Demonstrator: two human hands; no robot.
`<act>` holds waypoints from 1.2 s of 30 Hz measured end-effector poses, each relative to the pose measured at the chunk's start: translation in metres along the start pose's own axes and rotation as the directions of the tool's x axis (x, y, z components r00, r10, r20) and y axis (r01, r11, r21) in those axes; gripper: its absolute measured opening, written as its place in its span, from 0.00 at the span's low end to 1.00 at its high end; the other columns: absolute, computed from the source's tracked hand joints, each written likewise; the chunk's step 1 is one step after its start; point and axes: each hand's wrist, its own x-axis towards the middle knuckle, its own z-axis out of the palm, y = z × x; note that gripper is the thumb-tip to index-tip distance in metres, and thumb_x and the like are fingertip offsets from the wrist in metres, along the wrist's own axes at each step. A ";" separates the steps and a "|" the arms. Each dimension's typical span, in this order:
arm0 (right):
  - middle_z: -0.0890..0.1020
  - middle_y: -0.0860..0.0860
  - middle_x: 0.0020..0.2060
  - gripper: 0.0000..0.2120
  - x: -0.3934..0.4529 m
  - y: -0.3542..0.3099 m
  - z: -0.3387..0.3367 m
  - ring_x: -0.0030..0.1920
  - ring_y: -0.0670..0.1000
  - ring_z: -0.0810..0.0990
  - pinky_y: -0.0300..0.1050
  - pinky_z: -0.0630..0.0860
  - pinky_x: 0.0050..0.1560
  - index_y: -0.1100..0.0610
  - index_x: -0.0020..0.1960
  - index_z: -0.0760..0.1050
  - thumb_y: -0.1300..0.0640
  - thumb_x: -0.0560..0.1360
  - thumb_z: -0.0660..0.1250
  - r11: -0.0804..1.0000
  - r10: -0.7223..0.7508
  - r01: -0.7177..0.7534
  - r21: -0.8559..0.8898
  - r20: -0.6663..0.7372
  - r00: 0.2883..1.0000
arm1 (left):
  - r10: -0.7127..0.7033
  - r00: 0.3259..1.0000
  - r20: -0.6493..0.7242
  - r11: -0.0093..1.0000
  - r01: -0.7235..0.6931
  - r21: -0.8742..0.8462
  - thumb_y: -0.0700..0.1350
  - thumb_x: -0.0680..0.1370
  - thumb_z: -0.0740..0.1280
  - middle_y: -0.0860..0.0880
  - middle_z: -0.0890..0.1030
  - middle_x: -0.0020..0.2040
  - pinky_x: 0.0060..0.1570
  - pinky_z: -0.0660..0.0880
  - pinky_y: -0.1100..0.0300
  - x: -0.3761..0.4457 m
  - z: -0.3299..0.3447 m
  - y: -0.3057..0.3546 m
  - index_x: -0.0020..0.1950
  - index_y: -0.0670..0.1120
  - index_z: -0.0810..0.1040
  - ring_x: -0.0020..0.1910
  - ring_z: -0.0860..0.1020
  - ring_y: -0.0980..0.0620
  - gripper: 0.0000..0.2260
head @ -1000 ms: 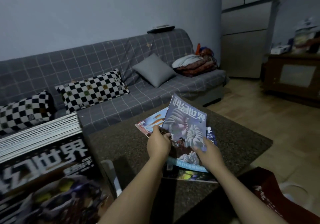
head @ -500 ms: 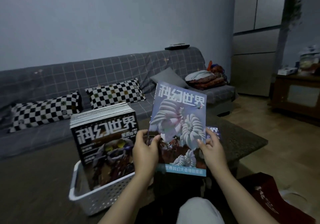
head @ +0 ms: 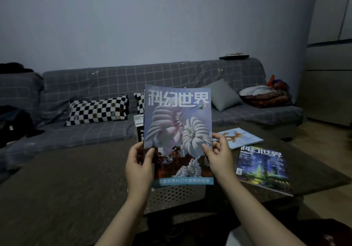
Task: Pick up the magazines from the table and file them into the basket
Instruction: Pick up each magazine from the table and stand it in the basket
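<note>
I hold a blue magazine (head: 178, 131) with white spiral shells on its cover upright in front of me. My left hand (head: 140, 166) grips its lower left edge and my right hand (head: 219, 155) grips its right edge. Right below and behind it stands the white perforated basket (head: 175, 198), mostly hidden by the cover; a stack of filed magazines (head: 138, 124) peeks out at the cover's left edge. Two more magazines lie flat on the table to the right: a dark one (head: 263, 167) with a glowing city and a light blue one (head: 240, 137) behind it.
The dark coffee table (head: 66, 179) stretches left and right of the basket. Behind it runs a grey checked sofa (head: 114, 78) with a black-and-white checkered pillow (head: 98, 109), a grey cushion (head: 222, 94) and bundled cloth (head: 266, 95). A dark red bag (head: 323, 232) sits at my lower right.
The magazine was lifted off the table pile and raised upright. It now stands centred in front of the basket, covering the filed stack that was in plain view half a second ago.
</note>
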 end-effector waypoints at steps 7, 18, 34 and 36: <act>0.77 0.43 0.43 0.14 0.016 0.023 0.028 0.44 0.39 0.76 0.28 0.72 0.39 0.49 0.53 0.68 0.64 0.74 0.67 0.984 -0.066 0.064 -0.166 -0.005 0.998 | -0.024 1.000 -0.016 0.983 0.027 0.182 0.42 0.70 0.74 0.53 0.82 0.39 0.37 0.77 0.62 0.025 -0.024 -0.027 0.43 0.54 0.78 0.39 0.80 0.57 0.09; 0.76 0.46 0.37 0.09 -0.002 0.078 0.029 0.38 0.46 0.75 0.31 0.65 0.31 0.53 0.47 0.69 0.63 0.73 0.67 0.898 0.050 -0.076 -0.434 -0.070 0.996 | 0.109 0.991 0.078 0.839 -0.134 0.528 0.41 0.70 0.75 0.52 0.75 0.42 0.41 0.70 0.64 0.002 -0.031 -0.067 0.66 0.47 0.75 0.40 0.74 0.56 0.25; 0.80 0.51 0.56 0.21 0.008 0.073 0.033 0.54 0.51 0.79 0.39 0.73 0.42 0.54 0.66 0.68 0.52 0.75 0.66 0.889 0.135 -0.119 -0.442 0.006 0.991 | -0.006 0.987 0.159 0.861 -0.076 0.503 0.47 0.79 0.63 0.46 0.68 0.72 0.69 0.65 0.52 0.010 -0.023 -0.066 0.76 0.47 0.59 0.71 0.66 0.49 0.27; 0.81 0.47 0.51 0.21 0.022 0.070 0.029 0.48 0.44 0.80 0.35 0.72 0.39 0.49 0.62 0.70 0.47 0.71 0.69 0.933 0.176 -0.136 -0.333 0.093 0.980 | -0.110 0.971 0.212 0.922 0.020 0.386 0.53 0.77 0.63 0.48 0.65 0.74 0.67 0.68 0.46 0.025 -0.026 -0.065 0.77 0.53 0.52 0.72 0.65 0.49 0.31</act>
